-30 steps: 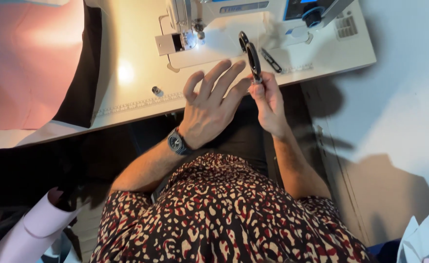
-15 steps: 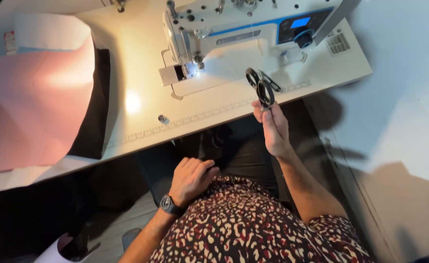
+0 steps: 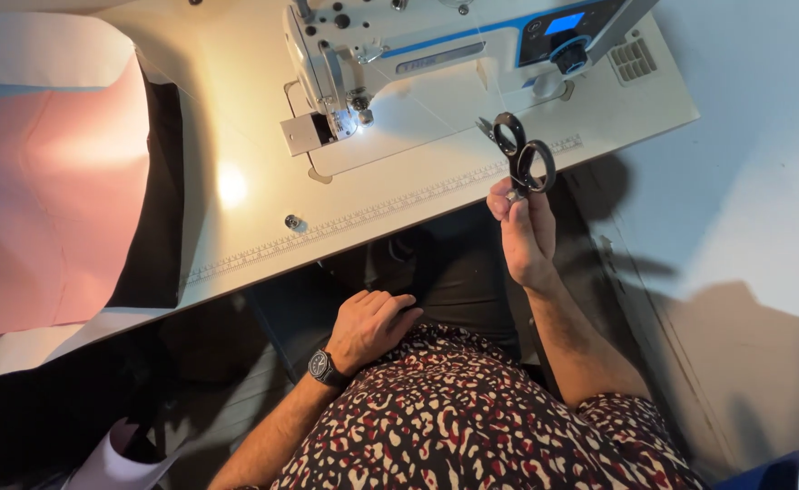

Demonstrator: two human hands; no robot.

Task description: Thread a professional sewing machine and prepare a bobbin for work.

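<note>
The right hand (image 3: 528, 238) pinched black scissors (image 3: 524, 161) by the blades just short of the sewing machine (image 3: 399, 63), while the left hand (image 3: 374, 325) rested loosely curled and empty on the lap.

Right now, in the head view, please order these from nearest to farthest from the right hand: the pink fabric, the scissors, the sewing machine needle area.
From the right hand:
1. Scissors, held in its fingers, just above it.
2. Needle area, up-left on the table.
3. Pink fabric, far left.
</note>
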